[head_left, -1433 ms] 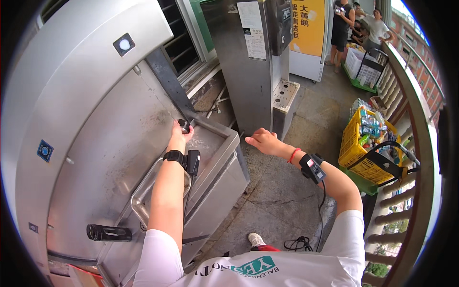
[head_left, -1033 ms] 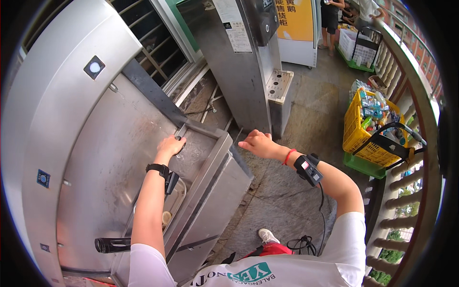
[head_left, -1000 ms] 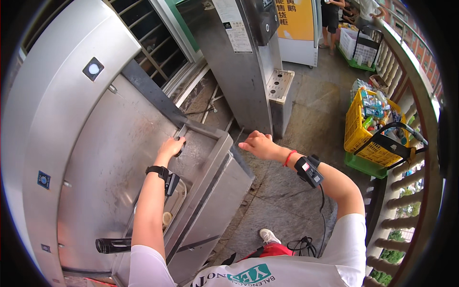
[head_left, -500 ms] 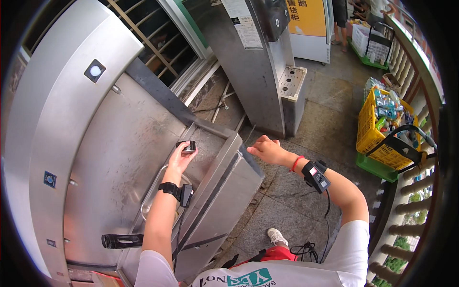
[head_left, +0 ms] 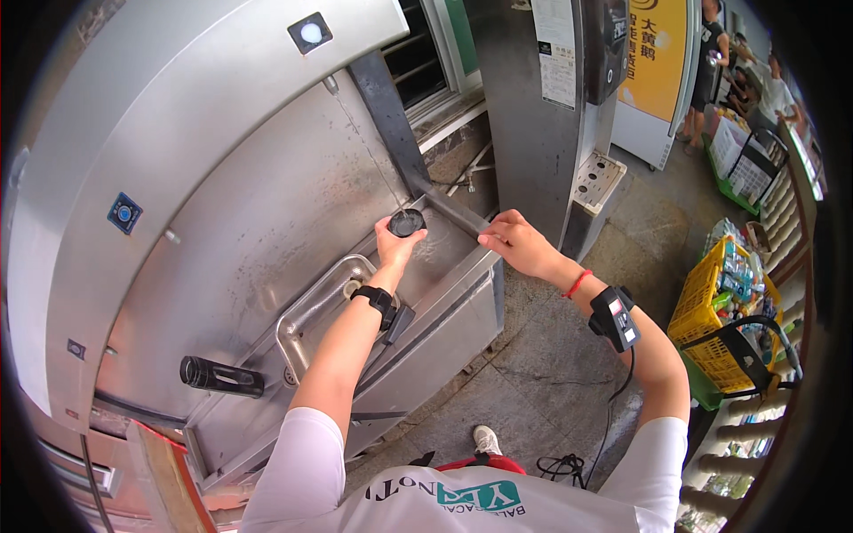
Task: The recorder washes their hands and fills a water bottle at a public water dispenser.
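My left hand (head_left: 397, 250) grips a round black bottle lid (head_left: 407, 223), its hollow side turned up. A thin stream of water from the metal spout (head_left: 331, 84) runs down into the lid. My right hand (head_left: 524, 247) is closed, thumb and fingers drawn together, by the front rim of the steel trough (head_left: 449, 282); whatever it may hold is too small to make out. A dark, see-through bottle (head_left: 222, 377) without a lid is at the trough's left part. Beneath my left forearm is a rectangular steel basin (head_left: 295, 330) with a drain.
A steel dispenser (head_left: 538, 133) with a drip tray (head_left: 597, 182) stands beyond the trough. To the right, a yellow crate (head_left: 697, 306) full of bottles sits on a green cart beside the balustrade. People are near a yellow-and-white cabinet (head_left: 656, 75) at the back.
My left hand has brought the lid under the spout, where water now flows. My right hand has come to the trough's rim. The view has shifted left.
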